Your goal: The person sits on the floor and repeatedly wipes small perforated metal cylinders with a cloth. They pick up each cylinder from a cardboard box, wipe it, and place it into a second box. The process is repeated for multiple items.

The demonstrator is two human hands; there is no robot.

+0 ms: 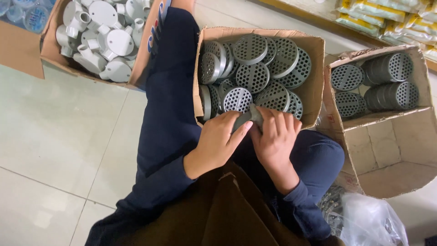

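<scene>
My left hand [217,139] and my right hand [274,136] meet over my lap, both closed around a grey perforated round cover [249,116] seen edge-on between the fingers. Just beyond the hands, resting between my legs, is an open cardboard box [313,54] filled with several grey perforated round covers [253,75], some flat, some on edge.
A second cardboard box [387,146] at the right holds stacked perforated covers [391,82]. A box [50,45] of white round plastic fittings [111,43] sits at top left. A clear plastic bag [368,221] lies at bottom right. Yellow packages [387,13] line a shelf at top right. The floor is pale tile.
</scene>
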